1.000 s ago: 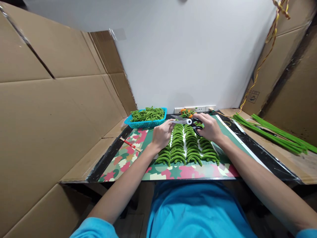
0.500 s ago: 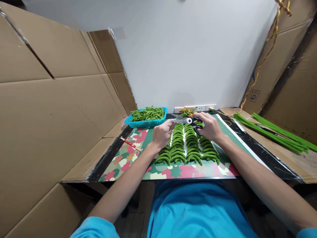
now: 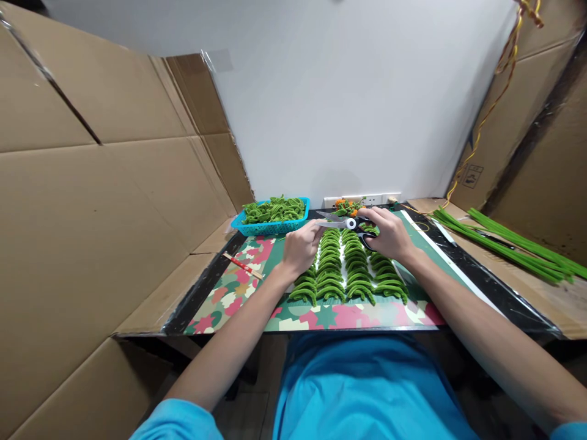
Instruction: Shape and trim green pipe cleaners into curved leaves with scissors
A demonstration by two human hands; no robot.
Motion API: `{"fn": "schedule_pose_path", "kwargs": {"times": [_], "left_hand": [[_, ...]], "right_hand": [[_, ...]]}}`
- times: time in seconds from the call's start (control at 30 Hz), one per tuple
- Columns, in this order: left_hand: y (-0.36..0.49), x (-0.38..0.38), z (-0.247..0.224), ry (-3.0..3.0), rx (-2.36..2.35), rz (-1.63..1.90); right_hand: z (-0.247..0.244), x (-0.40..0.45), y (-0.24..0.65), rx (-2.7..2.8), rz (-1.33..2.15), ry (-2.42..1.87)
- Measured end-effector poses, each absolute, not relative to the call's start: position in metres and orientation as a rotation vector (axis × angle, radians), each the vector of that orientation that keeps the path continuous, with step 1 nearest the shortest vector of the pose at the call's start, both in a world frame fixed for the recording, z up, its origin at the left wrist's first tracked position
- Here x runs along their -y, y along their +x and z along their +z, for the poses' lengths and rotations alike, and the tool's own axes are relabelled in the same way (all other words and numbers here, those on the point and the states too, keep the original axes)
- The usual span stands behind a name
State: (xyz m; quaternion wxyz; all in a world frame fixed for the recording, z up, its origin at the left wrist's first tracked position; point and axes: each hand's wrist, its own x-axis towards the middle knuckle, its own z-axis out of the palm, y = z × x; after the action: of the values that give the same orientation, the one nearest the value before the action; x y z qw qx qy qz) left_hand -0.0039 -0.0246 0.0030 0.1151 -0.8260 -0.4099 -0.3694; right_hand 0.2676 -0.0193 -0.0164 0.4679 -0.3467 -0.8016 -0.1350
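My right hand (image 3: pixel 387 234) grips the black handles of a pair of scissors (image 3: pixel 351 224), whose blades are parted and point left. Near the blade tips is my left hand (image 3: pixel 300 245), its fingers pinched together; what they hold, if anything, is too small to make out. Below both hands, curved green fuzzy pieces (image 3: pixel 330 278) lie in several columns on a white sheet, partly hidden by the hands at the back.
A blue basket (image 3: pixel 270 228) of green pieces stands at the back left, beyond red-wrapped chopsticks (image 3: pixel 243 266). Orange and green pieces (image 3: pixel 349 208) lie by a power strip (image 3: pixel 376 200). Long green stems (image 3: pixel 504 247) rest on cardboard at the right. Cardboard walls (image 3: pixel 114 201) flank the table.
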Motion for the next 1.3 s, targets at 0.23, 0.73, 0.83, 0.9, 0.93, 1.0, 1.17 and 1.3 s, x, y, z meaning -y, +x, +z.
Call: {"fn": "schedule_pose_path", "kwargs": {"times": [0.23, 0.73, 0.83, 0.9, 0.93, 1.0, 1.17, 1.3], "left_hand": [[-0.0033, 0.0252, 0.0030, -2.414, 1.185, -1.068], [-0.0032, 0.0230, 0.0005, -2.397, 1.146, -1.091], [-0.0029, 0.0239, 0.0011, -2.400, 1.154, -1.086], [-0.0027, 0.0243, 0.0013, -2.404, 1.157, -1.083], [-0.0028, 0.0245, 0.0014, -2.406, 1.158, -1.081], [-0.0029, 0.0246, 0.0013, -2.411, 1.162, -1.075], [-0.0029, 0.0246, 0.0012, -2.410, 1.181, -1.064], [-0.0025, 0.0247, 0.0017, -2.400, 1.200, -1.063]], "right_hand": [[-0.0165, 0.0194, 0.2670, 1.958, -0.327, -0.841], [-0.0163, 0.0199, 0.2667, 1.969, -0.322, -0.862], [-0.0162, 0.0200, 0.2673, 1.972, -0.322, -0.862], [-0.0161, 0.0201, 0.2675, 1.972, -0.331, -0.860], [-0.0161, 0.0202, 0.2675, 1.973, -0.336, -0.861], [-0.0163, 0.0201, 0.2673, 1.977, -0.340, -0.866], [-0.0173, 0.0197, 0.2671, 1.977, -0.322, -0.872], [-0.0171, 0.0203, 0.2672, 1.980, -0.319, -0.866]]}}
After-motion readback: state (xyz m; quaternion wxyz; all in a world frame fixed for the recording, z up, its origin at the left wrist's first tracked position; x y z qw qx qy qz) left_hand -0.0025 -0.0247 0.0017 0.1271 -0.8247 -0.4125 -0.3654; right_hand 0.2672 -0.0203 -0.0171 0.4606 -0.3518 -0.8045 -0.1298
